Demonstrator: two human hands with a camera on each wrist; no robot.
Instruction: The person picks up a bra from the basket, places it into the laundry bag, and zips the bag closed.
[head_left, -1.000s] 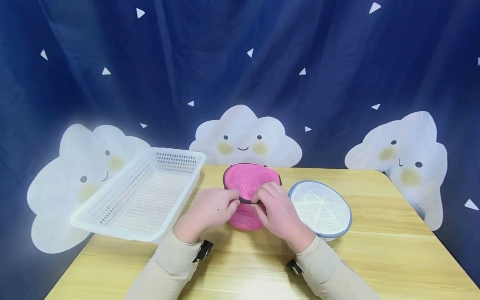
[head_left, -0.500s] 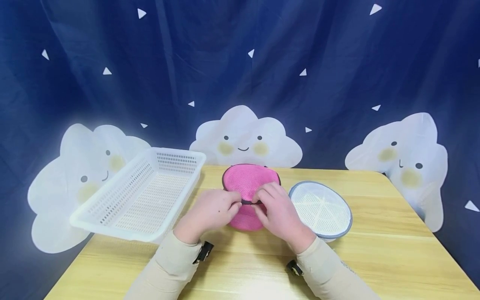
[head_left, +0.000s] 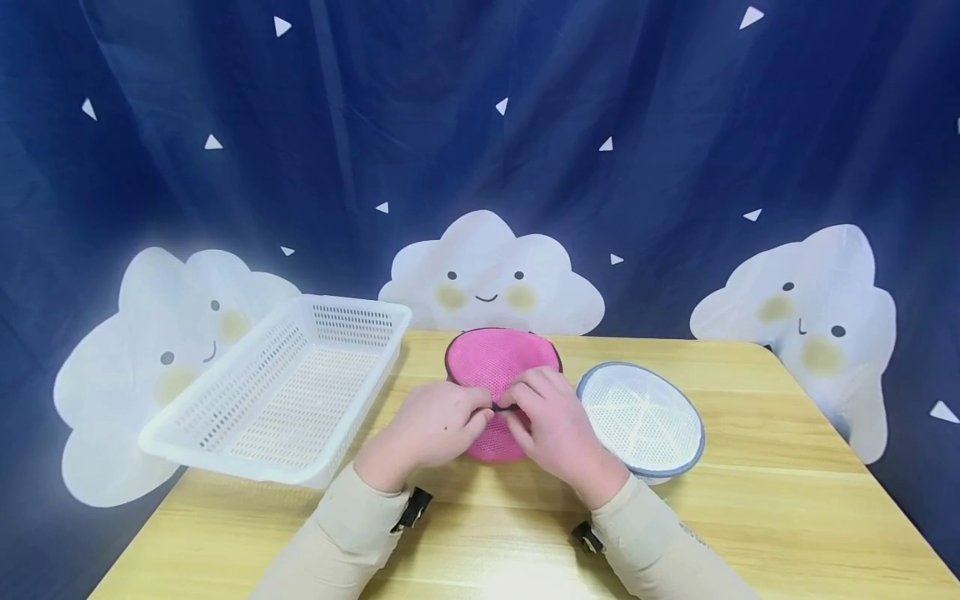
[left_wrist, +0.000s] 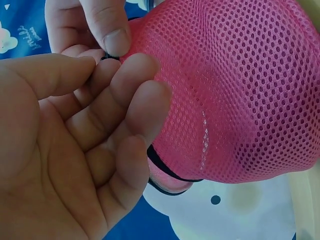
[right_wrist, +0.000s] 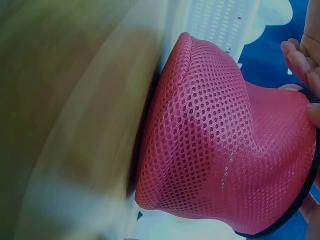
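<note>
A pink mesh laundry bag (head_left: 498,354) with a black-trimmed rim stands on the table in front of me. My left hand (head_left: 438,422) pinches the near black edge between thumb and forefinger. Just beside it, my right hand (head_left: 553,427) pinches the same edge, and the fingertips of both hands nearly meet. In the left wrist view, a bit of black trim (left_wrist: 110,58) shows between the fingertips; whether it includes a zipper pull cannot be told. The bag's bulging mesh side (right_wrist: 200,125) fills the right wrist view. Its inside is mostly hidden.
To the left stands a white perforated plastic basket (head_left: 333,437). A white mesh bag (head_left: 641,417) with a grey-blue rim sits close to my right hand. The wooden table (head_left: 780,500) ends at a dark blue curtain (head_left: 645,167) with cloud patterns.
My left hand has slid slightly to the right along the black edge, narrowing the gap between the hands. The right hand has hardly moved. Basket and white bag are unchanged.
</note>
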